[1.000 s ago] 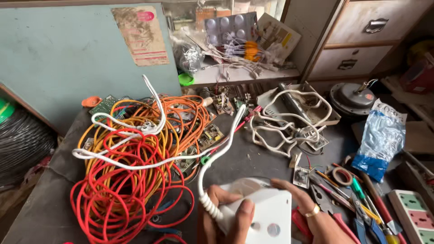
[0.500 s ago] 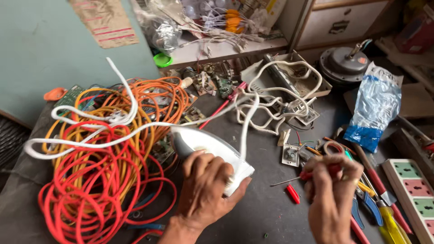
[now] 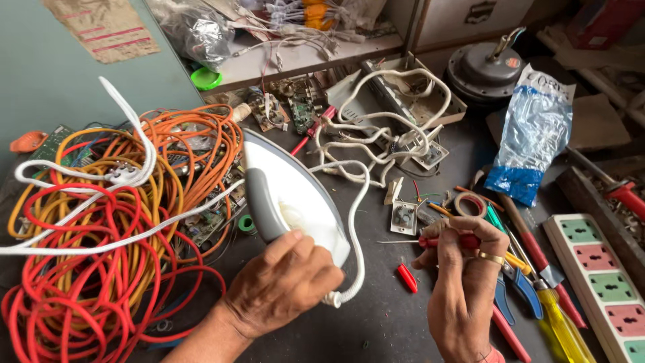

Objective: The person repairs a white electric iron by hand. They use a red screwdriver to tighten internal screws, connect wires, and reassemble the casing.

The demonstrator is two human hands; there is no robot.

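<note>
Gripping the white iron, the left hand hides its rear, while the right hand pinches a red screwdriver.

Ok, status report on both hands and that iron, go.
Left hand gripping white iron at its rear, tilted on edge. Right hand holding red-handled screwdriver. Orange and red cables piled close left of iron.
</note>
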